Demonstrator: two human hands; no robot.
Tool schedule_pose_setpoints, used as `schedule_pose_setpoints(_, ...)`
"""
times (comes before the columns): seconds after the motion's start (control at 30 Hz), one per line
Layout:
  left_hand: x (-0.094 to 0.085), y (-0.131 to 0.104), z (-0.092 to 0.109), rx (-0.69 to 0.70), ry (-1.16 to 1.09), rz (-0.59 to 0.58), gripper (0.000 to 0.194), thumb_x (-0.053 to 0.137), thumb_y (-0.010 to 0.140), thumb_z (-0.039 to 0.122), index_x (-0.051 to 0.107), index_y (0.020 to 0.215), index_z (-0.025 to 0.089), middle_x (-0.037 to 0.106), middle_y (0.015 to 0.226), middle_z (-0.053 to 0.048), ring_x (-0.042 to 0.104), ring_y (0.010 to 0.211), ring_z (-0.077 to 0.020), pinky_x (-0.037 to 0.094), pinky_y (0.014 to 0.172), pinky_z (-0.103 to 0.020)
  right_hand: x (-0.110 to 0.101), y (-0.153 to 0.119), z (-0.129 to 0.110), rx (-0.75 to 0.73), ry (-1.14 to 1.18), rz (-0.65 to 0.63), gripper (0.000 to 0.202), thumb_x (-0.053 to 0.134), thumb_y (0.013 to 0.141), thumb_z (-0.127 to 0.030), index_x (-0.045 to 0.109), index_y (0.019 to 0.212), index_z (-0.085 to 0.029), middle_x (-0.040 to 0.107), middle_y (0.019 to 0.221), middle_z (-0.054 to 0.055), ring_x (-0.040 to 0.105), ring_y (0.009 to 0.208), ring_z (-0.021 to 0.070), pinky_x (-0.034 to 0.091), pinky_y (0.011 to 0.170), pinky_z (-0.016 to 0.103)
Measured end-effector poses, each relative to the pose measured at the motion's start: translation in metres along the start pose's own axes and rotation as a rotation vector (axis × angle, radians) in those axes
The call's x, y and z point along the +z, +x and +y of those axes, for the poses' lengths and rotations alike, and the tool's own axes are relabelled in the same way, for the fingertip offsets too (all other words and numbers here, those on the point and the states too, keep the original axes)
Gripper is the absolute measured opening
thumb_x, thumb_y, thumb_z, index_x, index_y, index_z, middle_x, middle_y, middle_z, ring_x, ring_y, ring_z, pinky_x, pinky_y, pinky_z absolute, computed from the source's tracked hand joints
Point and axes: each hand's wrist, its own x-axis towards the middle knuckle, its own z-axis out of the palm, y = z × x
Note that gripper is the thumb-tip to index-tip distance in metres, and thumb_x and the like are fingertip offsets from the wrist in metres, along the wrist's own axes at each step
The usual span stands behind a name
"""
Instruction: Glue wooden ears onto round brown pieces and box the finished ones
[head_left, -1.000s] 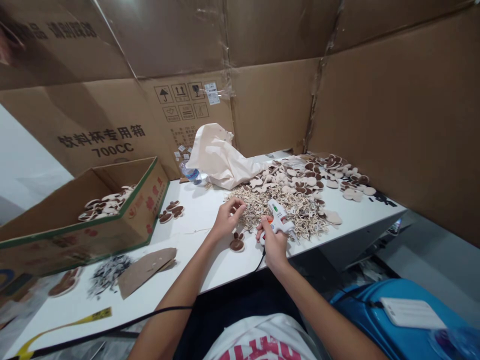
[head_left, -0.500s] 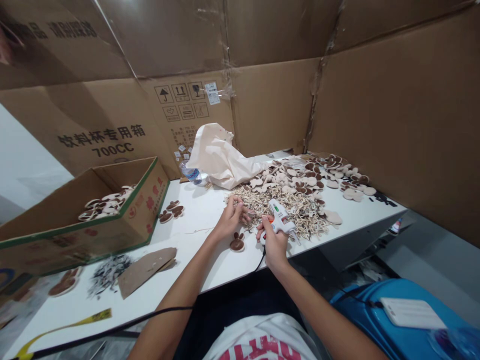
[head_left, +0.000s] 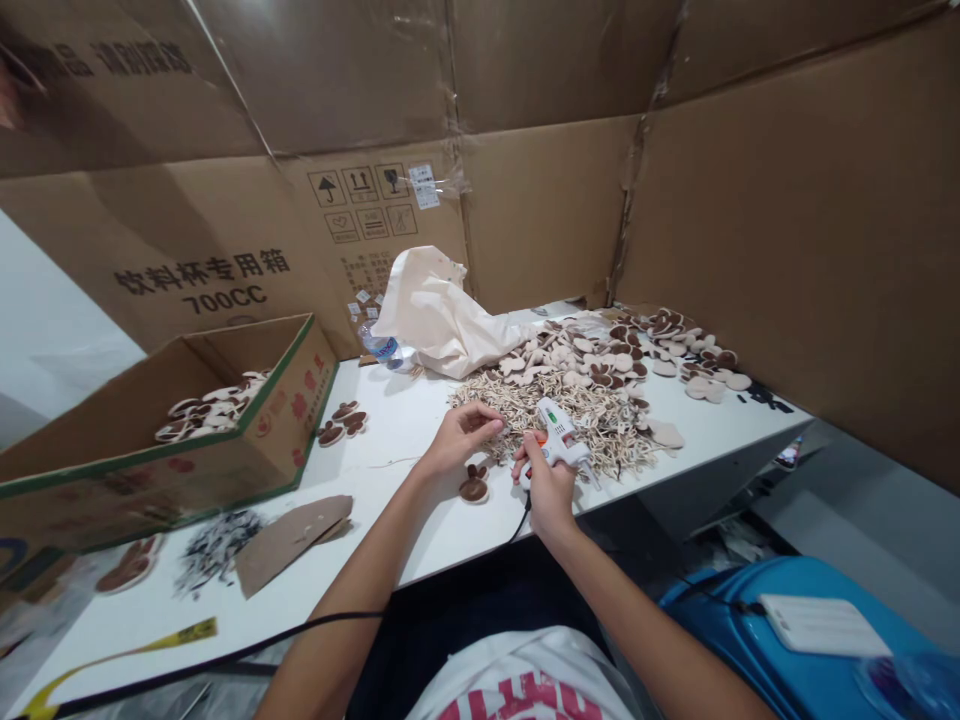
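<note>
at frame left, a box (head_left: 289, 410) with cutouts (head_left: 221, 405) inside; at centre, a cord heap (head_left: 514, 393) on the table (head_left: 405, 405), a sheet (head_left: 439, 325) behind, one loose cutout (head_left: 474, 487) in front.

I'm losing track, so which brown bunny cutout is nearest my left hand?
The lone cutout just your side of your left hand; the trio and the heaped cutouts lie farther off.

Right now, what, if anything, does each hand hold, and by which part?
Right hand: the glue gun, by its handle. Left hand: cannot be told.
</note>
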Motion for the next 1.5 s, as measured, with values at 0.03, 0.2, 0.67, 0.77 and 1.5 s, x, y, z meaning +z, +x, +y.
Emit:
schedule_pose_setpoints(0.03, -0.001, 0.0, 0.0, -0.004, -0.001, -0.001, 0.037, 0.09, 0.081, 0.049, 0.077, 0.093, 0.017, 0.077, 0.097, -0.008, 0.072, 0.09, -0.0198, 0.057, 0.083, -0.033, 0.0, 0.0, 0.0, -0.003, 0.0, 0.001, 0.039, 0.079, 0.089, -0.057, 0.062, 0.085, -0.022, 0.063, 0.067, -0.004, 0.055, 0.046, 0.0114, 0.045, 0.044, 0.024)
schedule_pose_setpoints(0.2, -0.003, -0.001, -0.002, -0.017, 0.012, -0.041, 0.038, 0.09, 0.08, 0.05, 0.08, 0.098, 0.017, 0.079, 0.11, -0.014, 0.075, 0.096, -0.0234, 0.06, 0.086, -0.037, 0.0, 0.0, 0.001, -0.004, -0.008, 0.007, 0.037, 0.078, 0.089, -0.056, 0.063, 0.088, -0.022, 0.063, 0.067, -0.005, 0.055, 0.046, 0.0121, 0.045, 0.045, 0.025)
schedule_pose_setpoints(0.67, 0.002, -0.003, 0.0, -0.011, 0.07, -0.097, 0.038, 0.092, 0.077, 0.049, 0.072, 0.084, 0.017, 0.077, 0.089, -0.008, 0.071, 0.08, -0.0188, 0.057, 0.072, -0.031, 0.001, 0.0, 0.0, -0.004, -0.003, 0.008, 0.034, 0.078, 0.089, -0.053, 0.062, 0.085, -0.023, 0.063, 0.068, -0.004, 0.054, 0.046, 0.0117, 0.044, 0.045, 0.025)
schedule_pose_setpoints(0.77, 0.0, -0.003, -0.001, -0.003, 0.077, -0.065, 0.037, 0.09, 0.079, 0.048, 0.071, 0.087, 0.017, 0.076, 0.09, -0.007, 0.07, 0.079, -0.0173, 0.056, 0.071, -0.029, 0.0, 0.0, 0.0, 0.002, -0.006, 0.003, 0.034, 0.077, 0.09, -0.052, 0.062, 0.085, -0.022, 0.064, 0.067, -0.004, 0.054, 0.046, 0.0119, 0.045, 0.045, 0.025)
schedule_pose_setpoints(1.5, -0.013, 0.009, 0.003, 0.185, 0.02, 0.424, 0.035, 0.092, 0.077, 0.045, 0.072, 0.086, 0.018, 0.075, 0.086, -0.004, 0.07, 0.081, -0.0176, 0.059, 0.078, -0.032, 0.0, 0.0, 0.002, -0.014, 0.004, 0.009, 0.034, 0.078, 0.09, -0.052, 0.064, 0.088, -0.021, 0.062, 0.067, -0.004, 0.056, 0.046, 0.0119, 0.045, 0.044, 0.024)
